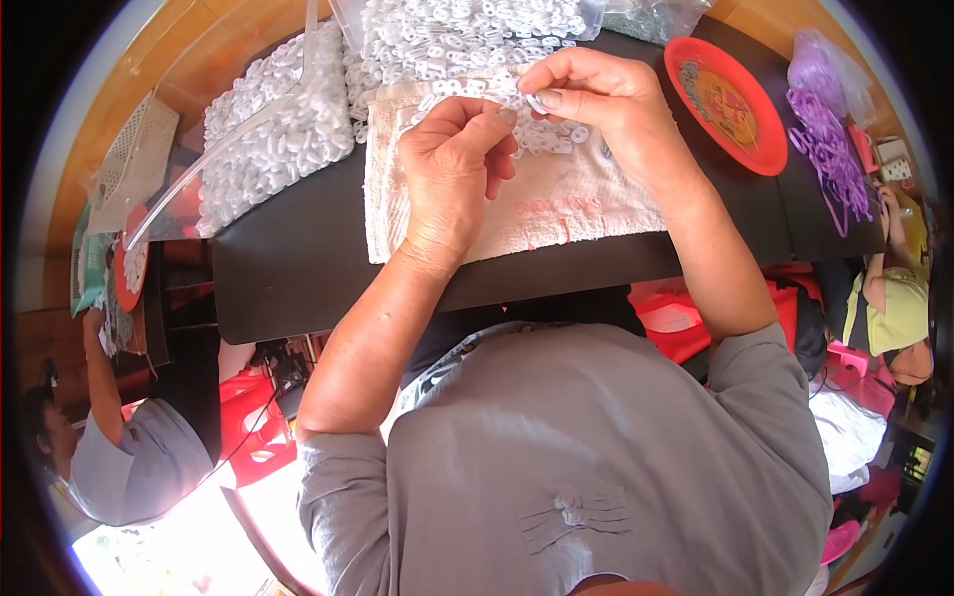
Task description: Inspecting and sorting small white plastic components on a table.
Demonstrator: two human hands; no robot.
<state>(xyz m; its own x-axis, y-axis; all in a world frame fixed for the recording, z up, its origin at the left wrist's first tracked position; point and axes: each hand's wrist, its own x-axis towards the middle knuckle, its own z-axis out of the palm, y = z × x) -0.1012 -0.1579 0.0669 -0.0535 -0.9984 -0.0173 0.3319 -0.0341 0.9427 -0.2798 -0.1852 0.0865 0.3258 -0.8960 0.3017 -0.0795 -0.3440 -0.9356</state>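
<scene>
Both hands are above a pale towel that lies on the dark table. My right hand pinches a small white plastic piece between thumb and forefinger. Close beside it, my left hand has thumb and forefinger pressed together with the other fingers curled; what they hold, if anything, is too small to make out. Several loose white pieces, some with holes, lie on the towel behind and between the hands. A larger heap of white pieces is spread just beyond the towel.
A clear bag of white pieces lies at the left. To the right stand a red oval tray and purple cord on the dark table. One person works at the far left; another is at the right edge.
</scene>
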